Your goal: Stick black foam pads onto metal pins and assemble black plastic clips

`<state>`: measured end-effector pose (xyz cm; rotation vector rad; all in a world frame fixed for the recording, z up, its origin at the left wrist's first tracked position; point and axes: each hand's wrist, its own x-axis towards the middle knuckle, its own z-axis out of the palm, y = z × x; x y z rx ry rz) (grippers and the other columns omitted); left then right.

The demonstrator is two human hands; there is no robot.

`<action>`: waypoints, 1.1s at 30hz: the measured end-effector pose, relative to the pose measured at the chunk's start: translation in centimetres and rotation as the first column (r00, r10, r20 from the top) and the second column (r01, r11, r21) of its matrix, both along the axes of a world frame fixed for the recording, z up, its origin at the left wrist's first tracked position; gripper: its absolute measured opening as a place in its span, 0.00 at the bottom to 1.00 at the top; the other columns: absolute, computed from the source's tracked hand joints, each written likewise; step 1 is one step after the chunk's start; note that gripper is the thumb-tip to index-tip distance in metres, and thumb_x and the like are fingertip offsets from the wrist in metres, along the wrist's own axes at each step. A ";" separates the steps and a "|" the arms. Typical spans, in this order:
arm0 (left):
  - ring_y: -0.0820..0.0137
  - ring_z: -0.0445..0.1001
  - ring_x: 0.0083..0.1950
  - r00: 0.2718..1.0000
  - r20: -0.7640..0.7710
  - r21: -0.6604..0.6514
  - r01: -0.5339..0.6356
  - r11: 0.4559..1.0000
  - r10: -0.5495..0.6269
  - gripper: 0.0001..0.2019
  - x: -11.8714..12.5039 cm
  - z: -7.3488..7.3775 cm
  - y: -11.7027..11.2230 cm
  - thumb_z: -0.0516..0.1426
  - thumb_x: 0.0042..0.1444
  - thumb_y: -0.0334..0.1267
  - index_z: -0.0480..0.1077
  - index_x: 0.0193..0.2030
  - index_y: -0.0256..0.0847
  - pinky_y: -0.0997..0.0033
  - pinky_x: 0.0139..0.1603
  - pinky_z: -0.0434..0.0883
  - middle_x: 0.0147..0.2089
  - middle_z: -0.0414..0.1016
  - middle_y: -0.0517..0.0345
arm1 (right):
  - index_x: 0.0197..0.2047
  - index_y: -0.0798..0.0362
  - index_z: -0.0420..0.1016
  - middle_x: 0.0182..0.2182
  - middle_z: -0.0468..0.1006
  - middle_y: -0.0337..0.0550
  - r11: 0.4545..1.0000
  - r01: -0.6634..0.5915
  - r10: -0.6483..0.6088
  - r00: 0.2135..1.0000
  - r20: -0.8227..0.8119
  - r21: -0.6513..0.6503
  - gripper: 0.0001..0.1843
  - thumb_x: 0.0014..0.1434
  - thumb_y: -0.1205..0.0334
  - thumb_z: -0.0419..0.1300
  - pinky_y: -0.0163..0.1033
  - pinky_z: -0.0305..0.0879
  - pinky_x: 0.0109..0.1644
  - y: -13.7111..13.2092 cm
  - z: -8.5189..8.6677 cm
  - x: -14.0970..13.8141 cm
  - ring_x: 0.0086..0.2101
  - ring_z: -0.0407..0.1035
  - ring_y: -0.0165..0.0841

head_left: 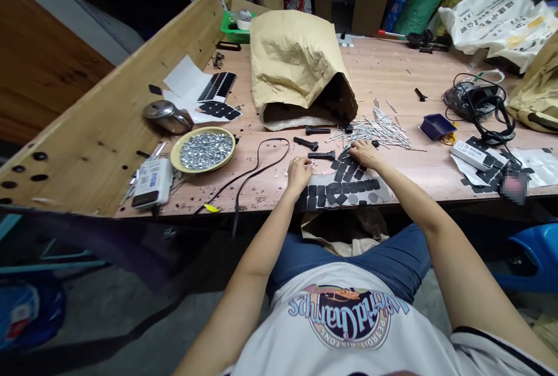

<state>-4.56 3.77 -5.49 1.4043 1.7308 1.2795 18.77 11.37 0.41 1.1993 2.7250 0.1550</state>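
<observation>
My left hand is at the near part of the table, its fingers curled together beside small loose metal pieces; whatever is in them is too small to make out. My right hand reaches over black adhesive pads near a pile of thin metal rods. Its fingers are bent inward and their tips are partly hidden. Between the hands lies a black bolt-shaped plastic part, with another such part and a third behind it. More pads stick to a grey backing sheet at the table edge.
A yellow bowl of small metal pieces stands at left, near a white box and a black cord. An open brown paper sack lies behind. A dark blue tray and black headset are at right.
</observation>
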 end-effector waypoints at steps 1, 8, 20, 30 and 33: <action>0.55 0.69 0.45 0.999 -0.040 -0.018 0.011 1.000 -0.011 0.07 0.4 0.0 0.6 0.59 0.43 0.26 0.67 0.23 0.42 0.53 0.52 0.64 0.30 0.67 0.52 | 0.44 0.58 0.73 0.49 0.71 0.56 0.999 -0.028 0.028 1.000 0.008 0.016 0.16 0.63 0.70 0.45 0.43 0.54 0.48 -0.2 0.0 0.0 0.46 0.61 0.41; 0.50 0.68 0.50 0.995 -0.094 -0.075 0.004 0.997 -0.011 0.14 1.5 0.6 2.1 0.56 0.41 0.22 0.56 0.17 0.43 0.50 0.54 0.63 0.31 0.68 0.48 | 0.46 0.59 0.70 0.37 0.76 0.52 1.000 0.019 -0.022 0.992 -0.121 -0.024 0.18 0.61 0.75 0.41 0.44 0.56 0.48 -3.7 0.9 0.1 0.37 0.67 0.38; 0.76 0.72 0.26 0.742 0.670 0.019 0.035 0.999 -0.038 0.07 4.3 3.0 -2.8 0.62 0.42 0.35 0.74 0.29 0.34 0.72 0.33 0.71 0.25 0.75 0.58 | 0.45 0.52 0.73 0.41 0.77 0.46 0.948 0.186 -0.306 0.753 -0.582 -0.257 0.13 0.64 0.62 0.49 0.36 0.65 0.43 -12.1 1.0 -4.9 0.41 0.72 0.34; 0.73 0.74 0.29 0.895 0.439 0.178 -0.004 0.984 -0.077 0.07 5.2 2.7 -4.4 0.59 0.48 0.37 0.76 0.31 0.38 0.73 0.33 0.72 0.30 0.77 0.56 | 0.46 0.52 0.74 0.41 0.77 0.46 0.914 0.313 -0.404 0.776 -0.485 -0.260 0.14 0.64 0.63 0.49 0.35 0.64 0.40 -13.4 2.3 -5.0 0.40 0.72 0.35; 0.73 0.74 0.30 0.910 0.405 0.236 -0.007 0.972 -0.092 0.07 5.1 2.8 -4.7 0.60 0.48 0.38 0.76 0.30 0.38 0.72 0.34 0.72 0.30 0.77 0.56 | 0.45 0.51 0.74 0.41 0.78 0.46 0.916 0.298 -0.397 0.765 -0.507 -0.268 0.13 0.64 0.63 0.49 0.35 0.64 0.40 -13.5 2.3 -4.9 0.40 0.72 0.35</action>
